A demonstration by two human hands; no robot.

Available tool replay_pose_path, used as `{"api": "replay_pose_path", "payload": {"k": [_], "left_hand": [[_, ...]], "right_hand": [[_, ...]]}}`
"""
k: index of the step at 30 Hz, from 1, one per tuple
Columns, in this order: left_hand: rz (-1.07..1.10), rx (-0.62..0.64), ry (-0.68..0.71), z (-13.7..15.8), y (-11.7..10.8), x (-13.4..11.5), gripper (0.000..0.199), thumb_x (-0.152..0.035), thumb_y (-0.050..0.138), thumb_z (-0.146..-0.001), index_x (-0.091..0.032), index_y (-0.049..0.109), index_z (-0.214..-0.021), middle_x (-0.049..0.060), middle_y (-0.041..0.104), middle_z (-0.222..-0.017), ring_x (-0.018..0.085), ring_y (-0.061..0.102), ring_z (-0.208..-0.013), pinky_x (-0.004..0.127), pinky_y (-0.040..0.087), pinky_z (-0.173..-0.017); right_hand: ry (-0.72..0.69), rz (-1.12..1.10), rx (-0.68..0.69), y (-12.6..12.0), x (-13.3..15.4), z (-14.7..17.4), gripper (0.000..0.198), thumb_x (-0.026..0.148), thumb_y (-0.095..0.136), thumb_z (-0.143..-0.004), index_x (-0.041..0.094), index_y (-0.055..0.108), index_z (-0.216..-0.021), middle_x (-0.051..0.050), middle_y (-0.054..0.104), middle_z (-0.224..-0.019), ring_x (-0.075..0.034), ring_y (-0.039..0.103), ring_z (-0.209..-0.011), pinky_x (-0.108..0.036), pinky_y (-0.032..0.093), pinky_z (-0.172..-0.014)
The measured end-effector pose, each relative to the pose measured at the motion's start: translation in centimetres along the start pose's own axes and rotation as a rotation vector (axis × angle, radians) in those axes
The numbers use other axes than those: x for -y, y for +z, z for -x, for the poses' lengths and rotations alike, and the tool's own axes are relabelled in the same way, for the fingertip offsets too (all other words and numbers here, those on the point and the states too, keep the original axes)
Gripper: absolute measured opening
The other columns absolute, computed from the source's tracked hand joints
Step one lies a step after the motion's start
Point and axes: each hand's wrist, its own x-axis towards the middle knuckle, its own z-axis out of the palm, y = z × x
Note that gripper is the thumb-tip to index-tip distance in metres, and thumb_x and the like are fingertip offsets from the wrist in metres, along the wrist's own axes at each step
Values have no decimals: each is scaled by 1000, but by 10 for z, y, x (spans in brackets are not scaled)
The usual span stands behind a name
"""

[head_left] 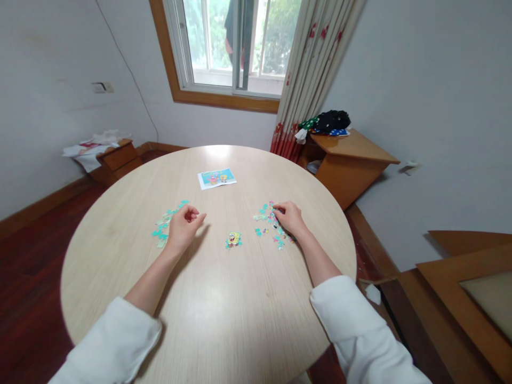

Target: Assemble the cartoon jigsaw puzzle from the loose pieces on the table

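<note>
Tabletop (pixel 224 314): round, pale wood grain. Near the middle, a small patch of joined puzzle pieces (pixel 234 239), with a yellow cartoon face bordered by turquoise. Toward the left edge, a loose pile of turquoise and pale green pieces (pixel 160 233), partly hidden behind the left hand (pixel 196 216). Left hand: raised just beside that pile, fingers curled loosely, thumb apart from them. Toward the right edge, a scattered pile of turquoise, pink and dark pieces (pixel 263 209), some set off on the side facing the middle. Right hand (pixel 276 210): bent over this pile, thumb and fingers close together at its far side; impossible to make out whether pinched on a piece. Hands well apart, on either side of the joined patch. Toward the far edge, a printed picture (pixel 217 178) lying flat, with pink and yellow cartoon figures on blue. Beyond the far edge, a window (pixel 212 42) and a curtain (pixel 306 69). Beyond the right edge, a wooden desk (pixel 348 165) bearing dark dotted cloth (pixel 334 121).
</note>
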Motion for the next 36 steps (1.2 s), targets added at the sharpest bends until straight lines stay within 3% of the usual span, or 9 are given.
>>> {"api": "replay_pose_path", "payload": {"k": [6, 15, 25, 36], "left_hand": [[4, 0, -14, 0, 0, -1, 22, -34, 64, -59, -17, 52, -66, -5, 48, -56, 10, 44, -51, 23, 35, -53], [-58, 7, -19, 3, 0, -12, 14, -25, 61, -61, -17, 51, -58, -4, 49, -52, 9, 43, -49, 22, 33, -49], [-86, 19, -25, 4, 0, -8, 15, -25, 59, -59, -18, 48, -53, -5, 47, -48, 9, 40, -45, 22, 30, -47], [-89, 24, -23, 5, 0, -13, 16, -25, 59, -58, -18, 47, -51, -6, 45, -46, 8, 38, -44, 22, 29, -46]], "right_hand": [[5, 2, 12, 1, 6, 4, 25, 22, 55, -78, 25, 70, -98, -6, 65, -101, -20, 55, -99, -35, 37, -86], [7, 31, -39, 2, 16, 10, 23, 37, 59, -76, 22, 69, -90, -7, 63, -98, -23, 50, -96, -37, 32, -83], [80, 56, -9, 0, 26, 12, 21, 32, 56, -76, 21, 67, -91, -9, 59, -105, -25, 49, -101, -40, 32, -87], [15, 55, 64, -6, 30, 17, 15, 28, 58, -75, 23, 67, -86, -6, 61, -100, -23, 48, -100, -38, 31, -85]]}}
